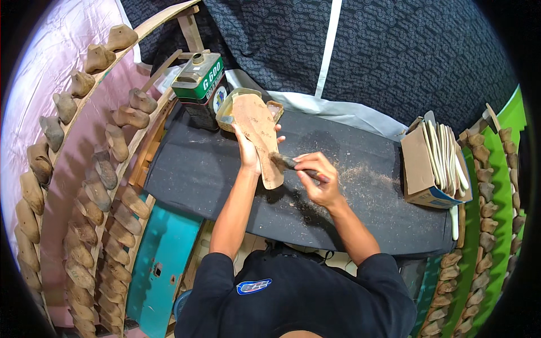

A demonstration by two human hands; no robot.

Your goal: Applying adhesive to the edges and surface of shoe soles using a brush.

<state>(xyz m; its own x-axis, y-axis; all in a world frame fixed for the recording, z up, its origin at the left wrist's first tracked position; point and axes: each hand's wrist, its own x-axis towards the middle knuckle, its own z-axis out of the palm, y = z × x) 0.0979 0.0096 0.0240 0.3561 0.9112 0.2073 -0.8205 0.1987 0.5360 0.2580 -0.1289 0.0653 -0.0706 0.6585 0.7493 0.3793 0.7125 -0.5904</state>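
Note:
My left hand (pixel 249 153) grips a tan, sole-shaped piece (pixel 256 127), probably a shoe insole, from beneath and along its left edge. Dark specks dot its surface, and its long axis runs from the back towards me. A dark-handled brush (pixel 285 162) is pinched in my right hand (pixel 320 179), its bristle end touching the right edge of the sole piece near the lower end. Partly hidden behind the piece sits a yellowish tub (pixel 225 107), at the back of the table.
A green and black metal can (pixel 198 93) stands at the table's back left. At the right, a cardboard box (pixel 416 163) holds several pale sole-shaped pieces (pixel 445 158). Crumbs litter the black-covered table (pixel 360 208). Racks of brown shoe lasts (pixel 115 141) flank both sides.

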